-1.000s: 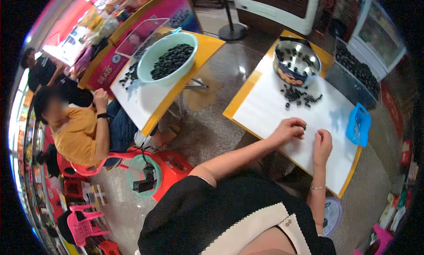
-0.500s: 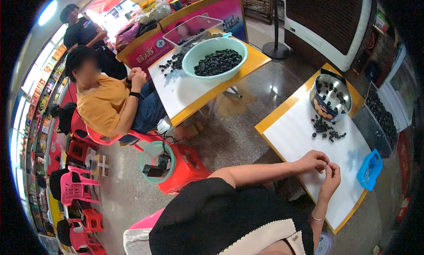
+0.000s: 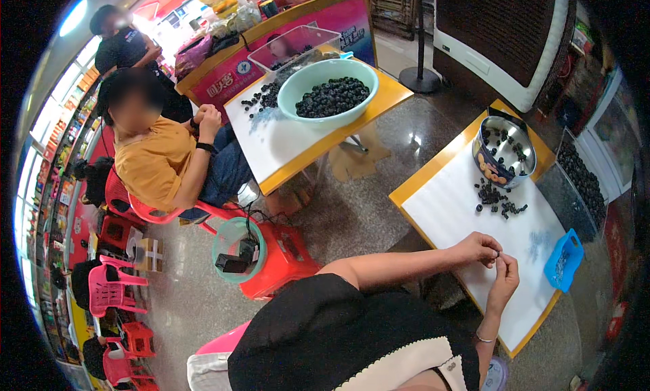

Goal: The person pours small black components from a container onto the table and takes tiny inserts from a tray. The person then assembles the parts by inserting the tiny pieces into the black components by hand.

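Over the white tabletop point(image 3: 460, 215) of the right-hand table, my left hand point(image 3: 481, 247) and my right hand point(image 3: 504, 279) meet fingertip to fingertip. Both are closed in a pinch. A tiny dark bit shows between the fingertips, too small to name. Beyond them lies a loose heap of small black ring-like parts point(image 3: 492, 193). A round metal tin point(image 3: 489, 162), with more black parts inside, stands just behind the heap. To the right of my hands, a blue plastic tray point(image 3: 571, 250) with small pale bits in it sits at the table's edge.
A clear bin of black parts point(image 3: 583, 181) stands beyond the tin. Another table holds a pale green basin point(image 3: 291, 96) full of black parts. A person in a yellow top point(image 3: 152, 161) sits there; another person point(image 3: 125, 49) stands behind. A red stool point(image 3: 288, 255) bears a green bucket point(image 3: 223, 245).
The whole view has shifted very slightly. My hands stay pinched together in the same place, with a small change in the fingers. The parts, tin and tray have not moved.
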Tool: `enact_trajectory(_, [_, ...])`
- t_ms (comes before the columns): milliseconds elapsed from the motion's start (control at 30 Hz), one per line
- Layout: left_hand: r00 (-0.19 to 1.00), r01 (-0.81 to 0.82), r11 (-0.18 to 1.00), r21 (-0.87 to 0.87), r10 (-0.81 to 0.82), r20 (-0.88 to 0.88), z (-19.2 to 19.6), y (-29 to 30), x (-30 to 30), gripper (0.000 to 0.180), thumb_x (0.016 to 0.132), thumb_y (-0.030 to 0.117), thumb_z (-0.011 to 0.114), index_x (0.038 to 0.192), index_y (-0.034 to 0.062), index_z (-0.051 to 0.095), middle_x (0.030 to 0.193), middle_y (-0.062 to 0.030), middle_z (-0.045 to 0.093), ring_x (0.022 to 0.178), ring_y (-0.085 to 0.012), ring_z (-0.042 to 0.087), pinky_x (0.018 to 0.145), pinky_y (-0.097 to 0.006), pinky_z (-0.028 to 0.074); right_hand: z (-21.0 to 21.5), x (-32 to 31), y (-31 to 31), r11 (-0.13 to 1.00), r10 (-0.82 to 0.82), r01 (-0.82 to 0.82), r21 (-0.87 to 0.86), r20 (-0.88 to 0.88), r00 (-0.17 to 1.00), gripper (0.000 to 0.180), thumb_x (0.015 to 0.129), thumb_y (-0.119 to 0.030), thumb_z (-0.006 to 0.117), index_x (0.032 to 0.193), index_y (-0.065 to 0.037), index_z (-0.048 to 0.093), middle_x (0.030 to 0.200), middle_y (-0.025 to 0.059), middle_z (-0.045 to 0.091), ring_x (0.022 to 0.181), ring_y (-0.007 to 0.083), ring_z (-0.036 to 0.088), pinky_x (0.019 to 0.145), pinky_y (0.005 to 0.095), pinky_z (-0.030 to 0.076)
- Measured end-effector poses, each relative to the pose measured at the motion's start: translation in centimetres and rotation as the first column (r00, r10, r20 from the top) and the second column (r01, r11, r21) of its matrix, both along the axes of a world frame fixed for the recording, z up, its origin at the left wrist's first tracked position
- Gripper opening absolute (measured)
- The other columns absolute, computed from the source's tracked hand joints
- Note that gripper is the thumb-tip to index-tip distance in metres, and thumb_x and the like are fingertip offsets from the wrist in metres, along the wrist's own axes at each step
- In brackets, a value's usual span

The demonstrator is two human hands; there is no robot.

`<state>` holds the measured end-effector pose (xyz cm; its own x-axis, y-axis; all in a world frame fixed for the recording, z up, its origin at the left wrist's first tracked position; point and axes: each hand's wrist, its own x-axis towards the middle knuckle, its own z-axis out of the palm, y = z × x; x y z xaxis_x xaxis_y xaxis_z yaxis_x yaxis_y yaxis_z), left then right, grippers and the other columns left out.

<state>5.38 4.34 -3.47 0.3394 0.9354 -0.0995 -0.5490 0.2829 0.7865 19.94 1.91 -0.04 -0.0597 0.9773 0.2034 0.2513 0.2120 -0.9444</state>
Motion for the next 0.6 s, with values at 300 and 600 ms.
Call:
enact_trajectory(300, [0.98, 0.057, 0.997, -0.054, -0.066, -0.189, 1.1, -0.5, -1.8, 0.022, 0.083, 0.01, 0.058, 0.102, -0.0004, 0.064, 0.08, -0.0069, 0.063, 0.071, -0.013, 0.061, 0.067, -0.026, 0.05, 1.0, 0.4, 0.6, 0.984, 0.028, -0.033, -0.173, -0.035, 0.999, 0.01, 0.084, -0.01, 0.061, 0.087, 0.0, 0.059, 0.079, 0.0002, 0.056, 0.076, 0.0078, 0.049, 0.069, 0.0217, 0.041])
enact_trajectory(600, [0.988, -0.121, 0.971, -0.206, 0.139, 0.074, 0.9, -0.3, -6.2, 0.023, 0.087, 0.004, 0.058, 0.11, 0.0003, 0.059, 0.094, -0.0097, 0.062, 0.079, -0.0156, 0.061, 0.074, -0.027, 0.053, -0.6, 3.3, 4.3, 0.979, -0.194, 0.202, -0.034, 0.16, 0.968, 0.01, 0.085, -0.01, 0.06, 0.086, 0.0, 0.061, 0.077, 0.0002, 0.058, 0.072, 0.0069, 0.051, 0.066, 0.0222, 0.042])
